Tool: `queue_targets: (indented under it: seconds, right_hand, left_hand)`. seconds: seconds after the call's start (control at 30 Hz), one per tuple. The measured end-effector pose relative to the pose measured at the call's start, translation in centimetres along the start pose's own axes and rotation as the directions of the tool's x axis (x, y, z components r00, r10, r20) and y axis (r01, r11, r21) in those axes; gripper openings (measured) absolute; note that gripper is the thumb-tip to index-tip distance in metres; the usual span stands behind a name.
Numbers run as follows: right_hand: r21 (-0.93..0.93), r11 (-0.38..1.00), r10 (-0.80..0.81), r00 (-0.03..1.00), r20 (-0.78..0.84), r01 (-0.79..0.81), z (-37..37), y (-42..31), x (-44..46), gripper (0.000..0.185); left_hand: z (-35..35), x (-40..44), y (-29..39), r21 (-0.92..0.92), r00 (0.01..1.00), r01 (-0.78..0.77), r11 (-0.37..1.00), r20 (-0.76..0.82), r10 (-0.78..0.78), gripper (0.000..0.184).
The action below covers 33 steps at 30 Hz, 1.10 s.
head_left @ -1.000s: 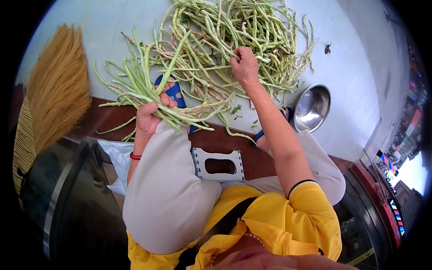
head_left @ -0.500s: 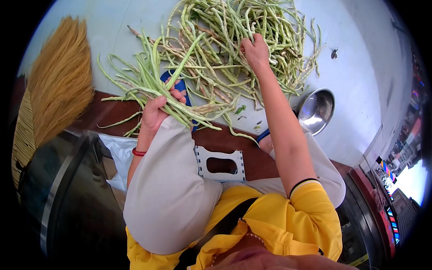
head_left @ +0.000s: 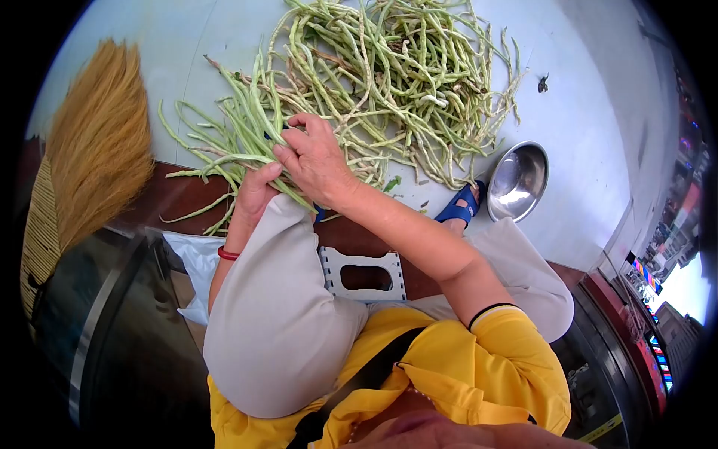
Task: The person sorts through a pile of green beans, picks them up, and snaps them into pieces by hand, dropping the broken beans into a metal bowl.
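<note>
Bunch (head_left: 258,116) of long green pods sits gripped in the left hand (head_left: 256,193), its thumb pressed against them and its fingers mostly hidden — the right hand (head_left: 320,159) bends over the same pods, and whether its fingertips pinch one I cannot tell. Farther out, a loose pile (head_left: 422,78) of more pods spreads on the pale floor (head_left: 587,120) — with a metal bowl (head_left: 517,182) just beside a blue sandal (head_left: 458,211) to its lower right.

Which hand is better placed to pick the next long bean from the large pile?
Probably the right hand: though touching the long-bean bunch, it is nearer the large pile; the left hand holds that bunch.
</note>
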State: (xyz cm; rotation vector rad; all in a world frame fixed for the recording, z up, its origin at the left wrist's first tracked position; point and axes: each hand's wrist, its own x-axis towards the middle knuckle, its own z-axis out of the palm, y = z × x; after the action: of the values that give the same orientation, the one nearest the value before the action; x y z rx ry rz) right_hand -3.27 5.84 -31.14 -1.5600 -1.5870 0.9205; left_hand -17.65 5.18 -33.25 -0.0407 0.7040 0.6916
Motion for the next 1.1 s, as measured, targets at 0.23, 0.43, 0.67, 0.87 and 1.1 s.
queue_targets:
  seconds: [0.23,0.43,0.67,0.87,1.1]
  right_hand:
    - [0.142,0.968,0.138,0.912,0.387,-0.207,-3.5,2.7,4.3,0.028]
    - [-0.515,0.782,0.264,0.935,-0.238,-0.352,-8.5,12.1,9.1,0.033]
    - [0.133,0.886,0.456,0.887,-0.074,-0.445,-7.1,12.0,6.6,0.029]
    - [0.042,0.993,0.094,0.94,0.328,-0.114,-5.9,3.2,-2.0,0.022]
    - [0.077,0.987,0.045,0.701,0.712,-0.141,-9.4,4.5,-2.3,0.026]
  left_hand:
    - [-0.2,0.4,0.4,0.1,0.97,-0.103,0.99,0.23,0.077,0.037]
    - [-0.5,-0.3,0.7,-0.06,0.959,-0.219,0.974,0.17,0.226,0.041]
    - [-2.3,0.4,0.2,-0.035,0.971,-0.197,0.98,0.129,0.2,0.045]
    - [-1.1,1.5,0.0,-0.125,0.988,-0.097,0.987,0.111,0.111,0.05]
    - [-2.1,2.1,-0.6,0.028,0.982,-0.032,0.999,0.188,0.027,0.056]
